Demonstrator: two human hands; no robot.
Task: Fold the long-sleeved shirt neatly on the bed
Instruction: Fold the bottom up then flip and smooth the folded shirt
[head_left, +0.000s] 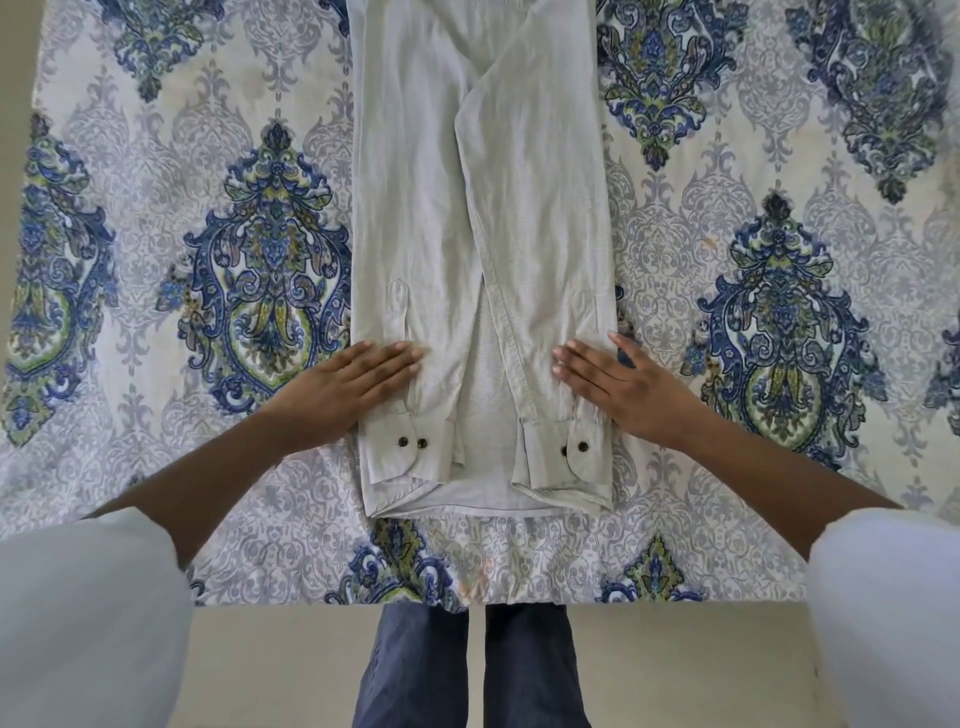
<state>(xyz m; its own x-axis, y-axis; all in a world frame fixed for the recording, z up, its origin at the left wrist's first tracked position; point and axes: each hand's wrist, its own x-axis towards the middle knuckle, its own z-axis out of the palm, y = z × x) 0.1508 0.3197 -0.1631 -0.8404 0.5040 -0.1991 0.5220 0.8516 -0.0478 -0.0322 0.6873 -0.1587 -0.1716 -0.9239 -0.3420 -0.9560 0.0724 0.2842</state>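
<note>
A pale grey long-sleeved shirt (441, 218) lies lengthwise on the bed (156, 291), its sides folded in to a narrow strip. Both sleeves run down it, and their buttoned cuffs end near the hem close to me. My left hand (343, 387) lies flat with straight fingers on the left sleeve just above its cuff (410, 452). On the right sleeve, my right hand (618, 387) presses flat in the same way above the right cuff (566, 457). The collar end of the shirt is cut off at the top of the view.
The bed carries a white sheet with blue and green damask medallions (779, 322). Its near edge (519, 603) runs across the bottom, with pale floor (260, 670) beyond. My legs in dark blue trousers (467, 670) stand against that edge.
</note>
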